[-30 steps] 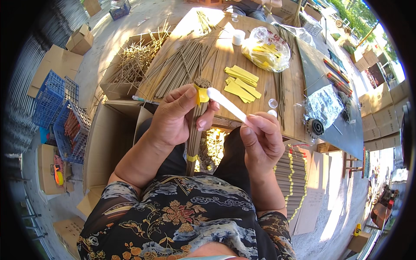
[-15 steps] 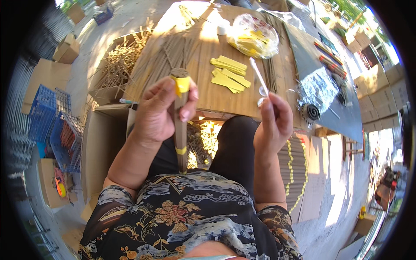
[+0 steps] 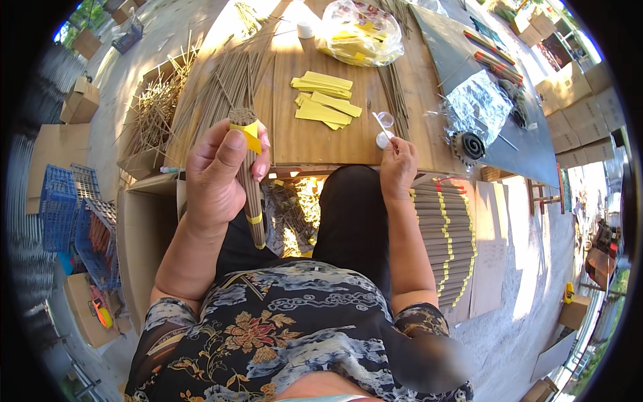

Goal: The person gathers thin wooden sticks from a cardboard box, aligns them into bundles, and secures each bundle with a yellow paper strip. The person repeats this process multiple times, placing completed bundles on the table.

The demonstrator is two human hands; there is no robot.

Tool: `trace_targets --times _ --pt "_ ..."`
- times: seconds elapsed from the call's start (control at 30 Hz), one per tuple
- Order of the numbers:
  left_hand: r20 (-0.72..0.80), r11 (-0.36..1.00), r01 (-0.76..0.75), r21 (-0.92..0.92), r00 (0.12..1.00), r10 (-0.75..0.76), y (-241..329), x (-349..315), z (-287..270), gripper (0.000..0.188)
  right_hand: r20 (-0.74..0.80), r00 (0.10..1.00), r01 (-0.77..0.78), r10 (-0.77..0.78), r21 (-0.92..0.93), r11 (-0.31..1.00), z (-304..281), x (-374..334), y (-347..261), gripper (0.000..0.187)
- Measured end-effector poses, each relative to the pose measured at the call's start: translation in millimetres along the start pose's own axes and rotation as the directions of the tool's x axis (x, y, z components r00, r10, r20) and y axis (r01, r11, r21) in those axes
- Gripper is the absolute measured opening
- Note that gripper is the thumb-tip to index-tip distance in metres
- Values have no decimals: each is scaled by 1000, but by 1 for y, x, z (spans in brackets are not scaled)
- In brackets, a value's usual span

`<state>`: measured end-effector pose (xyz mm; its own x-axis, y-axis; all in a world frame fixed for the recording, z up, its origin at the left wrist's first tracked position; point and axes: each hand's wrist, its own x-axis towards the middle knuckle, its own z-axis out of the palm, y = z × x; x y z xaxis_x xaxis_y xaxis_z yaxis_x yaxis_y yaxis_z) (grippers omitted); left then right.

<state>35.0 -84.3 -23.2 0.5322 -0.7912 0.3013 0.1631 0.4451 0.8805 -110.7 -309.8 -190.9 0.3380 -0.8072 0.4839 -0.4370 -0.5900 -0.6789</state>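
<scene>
My left hand (image 3: 218, 177) is closed around a bundle of thin brown sticks (image 3: 251, 194), held slightly tilted over my lap. A yellow strip (image 3: 250, 138) goes round its upper end, under my thumb, with one end of the strip standing loose on the right. Lower down, a second yellow band (image 3: 254, 218) circles the bundle. My right hand (image 3: 400, 167) pinches a thin white stick (image 3: 381, 124) at the table's near edge. Beside that stick are a small white pot (image 3: 383, 141) and a round clear piece (image 3: 386, 118), perhaps its lid.
Yellow strips (image 3: 323, 110) lie mid-table, with a clear bag (image 3: 360, 33) of more behind them. Loose brown sticks (image 3: 224, 84) spread on the left. Crumpled foil (image 3: 477, 100) and a black coil (image 3: 468, 146) lie right. Banded bundles (image 3: 435, 234) rest below, right of my legs.
My right hand has lowered the white stick toward the small pot. My left hand still grips the bundle, now tilted more, with the strip's loose end to the right. The whole view has shifted.
</scene>
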Motion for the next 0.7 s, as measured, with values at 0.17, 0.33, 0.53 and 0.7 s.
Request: trace_targets --times 0.17,0.33,0.53,0.7 --pt "-13 997 17 -81 1000 -18 -3 -3 2 25 -81 970 212 -231 -193 958 -21 -1 -34 28" --pt "67 986 86 -143 995 -77 1 -7 10 29 641 626 -368 -444 745 557 -44 -38 -152 60" --pt "100 1000 8 4 995 -8 15 -19 7 33 710 378 -312 -594 702 641 -22 -61 -188 46" --pt "36 959 -155 239 988 151 15 -29 3 27 522 556 -55 -646 799 598 -14 -72 -201 45"
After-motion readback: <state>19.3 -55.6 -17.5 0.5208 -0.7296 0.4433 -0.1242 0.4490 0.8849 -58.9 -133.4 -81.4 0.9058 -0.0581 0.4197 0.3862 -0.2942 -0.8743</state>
